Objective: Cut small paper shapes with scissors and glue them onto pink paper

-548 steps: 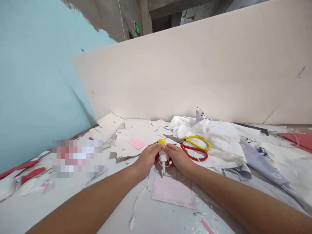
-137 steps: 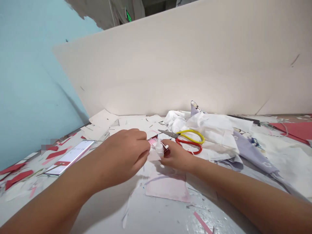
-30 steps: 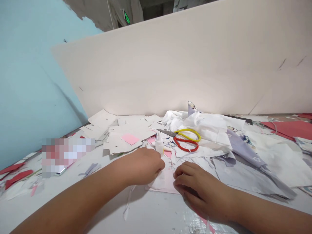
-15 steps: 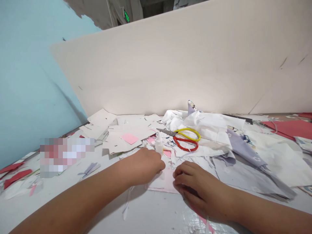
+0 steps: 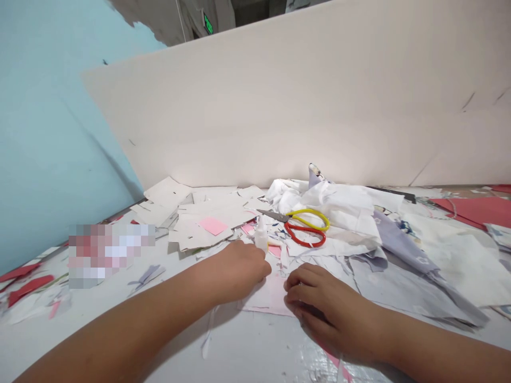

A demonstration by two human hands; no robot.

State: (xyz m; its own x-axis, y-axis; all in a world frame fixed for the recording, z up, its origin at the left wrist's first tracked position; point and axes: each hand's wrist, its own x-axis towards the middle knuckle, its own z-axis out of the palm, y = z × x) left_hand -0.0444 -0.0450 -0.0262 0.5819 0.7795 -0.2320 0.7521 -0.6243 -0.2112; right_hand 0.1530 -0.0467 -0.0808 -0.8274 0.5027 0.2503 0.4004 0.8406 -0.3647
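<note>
My left hand [image 5: 238, 270] rests curled on the left part of a pale pink paper sheet [image 5: 270, 299] lying on the white table. My right hand [image 5: 324, 308] lies on the sheet's right side, fingers curled inward and pressed down on it. A small white glue bottle [image 5: 261, 238] stands upright just beyond my left hand, not touched. Scissors with one yellow and one red handle loop [image 5: 305, 227] lie behind the bottle on white scraps.
White paper offcuts with a pink square [image 5: 213, 225] are piled at the back left. Crumpled white and lilac printed fabric [image 5: 393, 239] spreads to the right. Red paper [image 5: 477, 210] lies far right, red scraps [image 5: 27, 284] far left. A beige board [image 5: 303, 106] walls the back.
Over the last second both hands stay pressed on the pink sheet, almost still. Earlier they held the glue bottle, which now stands free behind them.
</note>
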